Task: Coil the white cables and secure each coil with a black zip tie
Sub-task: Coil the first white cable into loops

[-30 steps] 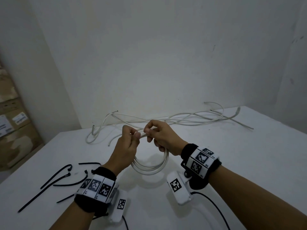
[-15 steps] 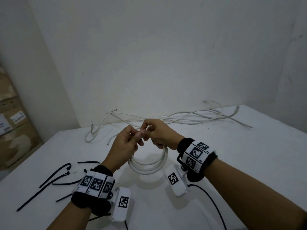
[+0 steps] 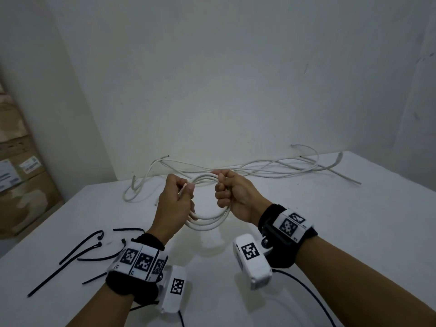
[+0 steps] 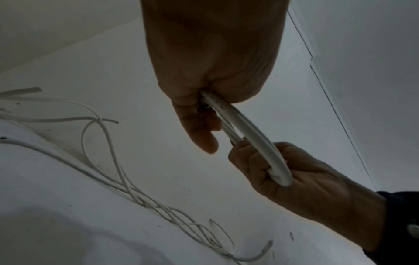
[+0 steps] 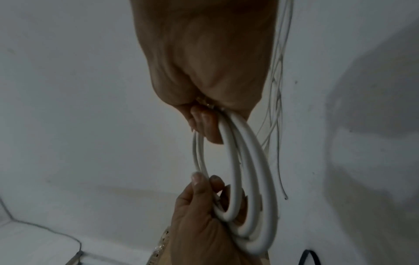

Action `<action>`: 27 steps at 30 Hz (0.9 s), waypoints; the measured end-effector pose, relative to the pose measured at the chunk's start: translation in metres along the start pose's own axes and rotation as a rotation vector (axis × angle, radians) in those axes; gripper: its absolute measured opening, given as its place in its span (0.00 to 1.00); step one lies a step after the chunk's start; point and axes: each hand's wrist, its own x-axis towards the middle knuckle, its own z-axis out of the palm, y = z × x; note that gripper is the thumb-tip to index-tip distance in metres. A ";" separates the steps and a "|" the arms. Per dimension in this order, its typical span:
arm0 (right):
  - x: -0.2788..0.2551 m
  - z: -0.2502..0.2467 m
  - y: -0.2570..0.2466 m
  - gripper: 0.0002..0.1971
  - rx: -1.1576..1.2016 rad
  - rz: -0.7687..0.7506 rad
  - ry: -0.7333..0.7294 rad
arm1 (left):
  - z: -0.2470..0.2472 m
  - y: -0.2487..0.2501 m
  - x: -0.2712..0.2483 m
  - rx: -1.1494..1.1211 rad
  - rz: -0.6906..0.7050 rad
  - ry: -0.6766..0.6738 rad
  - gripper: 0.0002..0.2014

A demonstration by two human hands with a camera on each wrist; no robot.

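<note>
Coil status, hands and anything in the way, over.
Both hands, left and right, grip the coil above the table. No zip tie on it; ties lie left. Nothing blocking.

white cable coil (image 3: 207,223) held upright at centre; loose white cables (image 3: 259,171) at 12 o'clock; black zip ties (image 3: 77,253) at 8 o'clock.

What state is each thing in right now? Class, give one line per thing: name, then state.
White cable coil: looped, held off the table, untied.
Left hand: grips the coil's left side.
Right hand: grips the coil's right side.
Loose white cables: uncoiled, lying on the table.
Black zip ties: unfastened, lying on the table.
</note>
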 end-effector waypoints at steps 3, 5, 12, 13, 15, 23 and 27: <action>-0.002 0.003 -0.004 0.08 -0.152 -0.028 -0.002 | 0.000 0.001 -0.001 -0.028 0.020 0.009 0.05; -0.004 0.003 -0.006 0.07 -0.342 -0.099 -0.014 | -0.001 0.000 0.001 0.003 0.024 0.017 0.06; -0.006 0.002 -0.007 0.11 -0.599 -0.293 -0.014 | 0.005 0.001 -0.004 -0.035 0.028 0.056 0.08; -0.006 0.003 -0.006 0.11 -0.607 -0.307 -0.016 | 0.006 0.002 -0.004 -0.059 0.017 0.060 0.09; -0.006 0.004 -0.004 0.10 -0.635 -0.322 -0.010 | 0.007 0.003 -0.002 -0.063 0.007 0.050 0.11; -0.003 0.009 -0.014 0.12 -1.039 -0.267 -0.245 | 0.005 0.012 0.000 -0.007 -0.048 -0.288 0.07; -0.004 0.006 -0.010 0.15 -0.863 -0.285 -0.220 | -0.001 0.017 0.003 -0.134 -0.146 -0.366 0.12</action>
